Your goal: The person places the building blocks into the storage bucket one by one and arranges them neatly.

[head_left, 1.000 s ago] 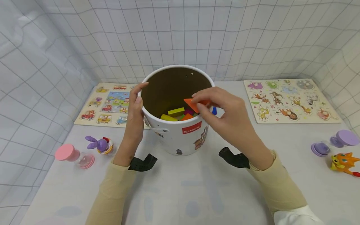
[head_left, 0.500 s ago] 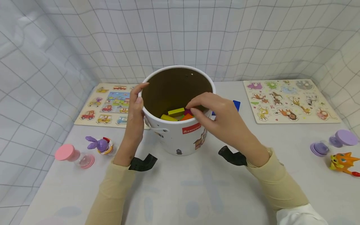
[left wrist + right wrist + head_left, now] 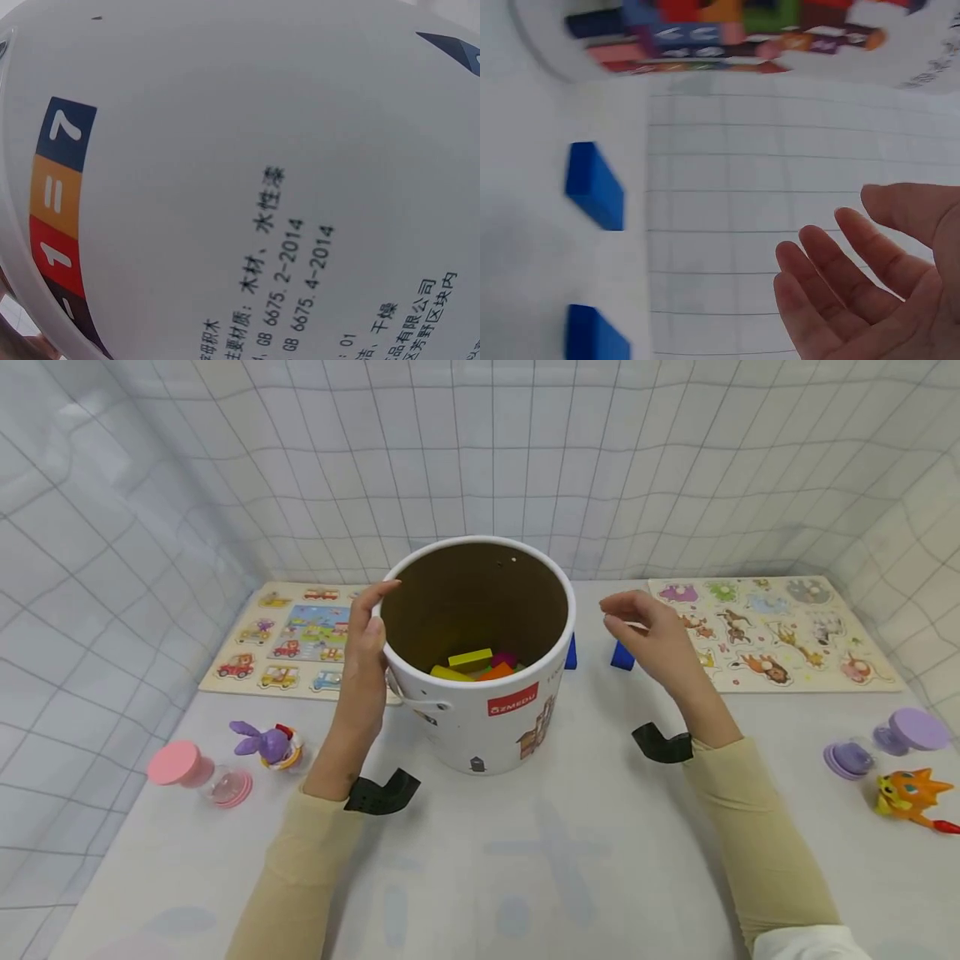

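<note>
A white bucket (image 3: 480, 735) with a red label stands in the middle of the table. Inside lie several coloured toy blocks, among them a yellow block (image 3: 470, 660) and an orange block (image 3: 496, 672). My left hand (image 3: 363, 668) holds the bucket's left rim, its index finger bent over the edge; the left wrist view is mostly the bucket's printed wall. Right of the bucket, my right hand (image 3: 651, 631) hovers with loosely bent fingers and nothing in them. Close by stand two blue blocks (image 3: 592, 184), one (image 3: 622, 656) just below its fingertips in the head view.
A vehicle puzzle board (image 3: 281, 672) lies back left and an animal puzzle board (image 3: 795, 681) back right. At left are a pink hourglass (image 3: 180, 764) and a purple rabbit figure (image 3: 270, 745); at right, a purple hourglass (image 3: 918, 729) and an orange toy figure (image 3: 911, 793).
My right hand held an orange triangular block over the bucket, let it go inside, then moved right and out toward the blue blocks. The left hand stays on the rim.
</note>
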A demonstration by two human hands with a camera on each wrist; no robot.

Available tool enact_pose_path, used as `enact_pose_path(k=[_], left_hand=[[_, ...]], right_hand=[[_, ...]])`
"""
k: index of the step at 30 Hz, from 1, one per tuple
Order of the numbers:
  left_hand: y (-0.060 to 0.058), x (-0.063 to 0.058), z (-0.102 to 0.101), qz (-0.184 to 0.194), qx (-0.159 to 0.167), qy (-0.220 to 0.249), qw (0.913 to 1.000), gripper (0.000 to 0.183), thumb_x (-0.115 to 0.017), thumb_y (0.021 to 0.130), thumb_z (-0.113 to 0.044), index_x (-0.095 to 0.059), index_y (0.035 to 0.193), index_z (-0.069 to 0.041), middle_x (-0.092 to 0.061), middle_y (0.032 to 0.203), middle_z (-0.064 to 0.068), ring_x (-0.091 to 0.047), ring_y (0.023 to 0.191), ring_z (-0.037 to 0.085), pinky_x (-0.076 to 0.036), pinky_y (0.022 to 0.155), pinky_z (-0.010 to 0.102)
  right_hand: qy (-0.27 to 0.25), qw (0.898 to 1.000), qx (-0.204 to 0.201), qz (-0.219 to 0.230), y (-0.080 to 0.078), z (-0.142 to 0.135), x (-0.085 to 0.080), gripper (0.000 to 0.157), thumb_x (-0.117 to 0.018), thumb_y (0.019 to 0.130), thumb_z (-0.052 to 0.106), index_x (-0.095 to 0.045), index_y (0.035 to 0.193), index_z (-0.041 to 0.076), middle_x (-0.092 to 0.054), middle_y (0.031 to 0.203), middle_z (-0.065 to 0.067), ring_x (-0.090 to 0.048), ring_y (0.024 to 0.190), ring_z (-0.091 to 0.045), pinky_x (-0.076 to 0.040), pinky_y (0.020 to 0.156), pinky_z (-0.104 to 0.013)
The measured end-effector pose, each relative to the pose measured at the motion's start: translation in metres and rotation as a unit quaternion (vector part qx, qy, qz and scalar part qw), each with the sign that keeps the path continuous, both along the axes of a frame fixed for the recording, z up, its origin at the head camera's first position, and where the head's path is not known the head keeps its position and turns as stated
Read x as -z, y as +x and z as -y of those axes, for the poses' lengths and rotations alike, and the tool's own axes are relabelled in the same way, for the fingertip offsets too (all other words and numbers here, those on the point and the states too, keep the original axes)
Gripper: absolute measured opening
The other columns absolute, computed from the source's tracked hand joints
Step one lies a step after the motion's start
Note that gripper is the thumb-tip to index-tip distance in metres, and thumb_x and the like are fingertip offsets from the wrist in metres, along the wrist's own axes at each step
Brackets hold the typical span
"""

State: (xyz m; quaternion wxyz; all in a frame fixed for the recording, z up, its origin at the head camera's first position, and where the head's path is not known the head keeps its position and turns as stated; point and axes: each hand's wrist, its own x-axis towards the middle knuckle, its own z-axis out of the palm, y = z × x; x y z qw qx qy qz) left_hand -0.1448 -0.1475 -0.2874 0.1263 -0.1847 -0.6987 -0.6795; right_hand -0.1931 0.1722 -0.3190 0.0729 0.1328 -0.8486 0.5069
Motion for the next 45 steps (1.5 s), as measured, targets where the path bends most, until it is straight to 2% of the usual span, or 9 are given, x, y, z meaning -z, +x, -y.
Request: enact_pose_path(k=[3, 6, 11, 13, 20, 29, 36, 39, 45], left_hand=[[-0.001, 0.002, 0.000, -0.002, -0.001, 0.003, 1.0000, 0.044, -0.032, 0.090, -0.035, -0.035, 0.131, -0.020, -0.030, 0.136, -0.001, -0.029, 0.121, 0.026, -0.023, 0.097, 0.056], [-0.002, 0.003, -0.002, -0.008, -0.002, -0.001, 1.0000, 0.044, -0.032, 0.090, -0.034, -0.036, 0.131, -0.020, -0.030, 0.136, -0.001, -0.028, 0.122, 0.025, -0.023, 0.098, 0.055], [-0.002, 0.004, -0.002, -0.016, -0.008, -0.015, 0.9997, 0.044, -0.032, 0.090, -0.033, -0.035, 0.132, -0.020, -0.030, 0.136, -0.002, -0.027, 0.123, 0.023, -0.023, 0.099, 0.053], [-0.001, 0.003, -0.001, -0.014, -0.010, -0.015, 0.9997, 0.044, -0.032, 0.090, -0.034, -0.035, 0.132, -0.020, -0.030, 0.136, -0.002, -0.027, 0.123, 0.024, -0.023, 0.099, 0.054], [0.000, -0.001, 0.000, -0.002, -0.006, -0.007, 1.0000, 0.044, -0.032, 0.090, -0.035, -0.035, 0.132, -0.020, -0.028, 0.137, -0.002, -0.027, 0.122, 0.025, -0.023, 0.098, 0.056], [0.000, 0.001, -0.001, -0.003, -0.008, -0.008, 0.9999, 0.046, -0.031, 0.090, -0.036, -0.034, 0.133, -0.020, -0.029, 0.136, -0.002, -0.028, 0.122, 0.026, -0.023, 0.097, 0.057], [0.002, 0.004, 0.001, -0.003, -0.013, -0.006, 0.9999, 0.045, -0.031, 0.090, -0.034, -0.033, 0.133, -0.019, -0.030, 0.135, -0.003, -0.028, 0.121, 0.026, -0.024, 0.097, 0.057], [0.002, 0.003, 0.001, 0.001, -0.011, -0.010, 0.9999, 0.045, -0.031, 0.090, -0.035, -0.033, 0.133, -0.020, -0.029, 0.136, -0.002, -0.028, 0.122, 0.026, -0.023, 0.097, 0.056], [0.000, 0.001, 0.000, -0.007, -0.005, -0.011, 0.9999, 0.045, -0.031, 0.090, -0.036, -0.034, 0.132, -0.020, -0.029, 0.136, -0.001, -0.028, 0.122, 0.025, -0.023, 0.097, 0.056]], right_hand=[[0.074, 0.996, -0.046, 0.033, -0.017, 0.001, 0.030, 0.041, -0.057, 0.086, 0.023, -0.049, 0.121, 0.003, -0.048, 0.124, -0.014, -0.043, 0.116, -0.029, -0.035, 0.096, -0.044], [0.132, 0.985, -0.106, 0.044, -0.029, 0.004, 0.053, 0.053, -0.061, 0.083, 0.021, -0.041, 0.130, 0.005, -0.039, 0.133, -0.015, -0.032, 0.125, -0.030, -0.027, 0.101, -0.046], [0.166, 0.969, -0.176, 0.045, -0.039, 0.009, 0.071, 0.070, -0.066, 0.079, 0.022, -0.029, 0.138, 0.013, -0.030, 0.141, -0.009, -0.020, 0.131, -0.026, -0.017, 0.106, -0.044], [0.174, 0.969, -0.170, 0.044, -0.041, 0.011, 0.072, 0.070, -0.066, 0.079, 0.022, -0.029, 0.138, 0.013, -0.030, 0.141, -0.009, -0.021, 0.131, -0.025, -0.017, 0.106, -0.043], [0.215, 0.966, -0.131, 0.051, -0.043, 0.011, 0.072, 0.068, -0.066, 0.079, 0.018, -0.032, 0.135, 0.000, -0.034, 0.136, -0.020, -0.026, 0.127, -0.033, -0.021, 0.104, -0.044], [0.194, 0.974, -0.116, 0.026, -0.042, 0.014, 0.076, 0.066, -0.068, 0.077, 0.021, -0.038, 0.132, 0.001, -0.041, 0.131, -0.018, -0.033, 0.124, -0.031, -0.024, 0.103, -0.042], [0.197, 0.975, -0.095, 0.027, -0.039, 0.013, 0.070, 0.062, -0.068, 0.076, 0.020, -0.042, 0.129, 0.000, -0.045, 0.125, -0.019, -0.038, 0.118, -0.032, -0.030, 0.099, -0.044], [0.180, 0.979, -0.081, 0.043, -0.036, 0.011, 0.063, 0.057, -0.067, 0.078, 0.020, -0.043, 0.127, 0.001, -0.044, 0.123, -0.018, -0.042, 0.113, -0.031, -0.033, 0.096, -0.045], [0.097, 0.991, -0.062, 0.072, -0.028, 0.004, 0.040, 0.052, -0.065, 0.080, 0.022, -0.045, 0.125, 0.005, -0.042, 0.120, -0.013, -0.048, 0.108, -0.028, -0.035, 0.097, -0.042]])
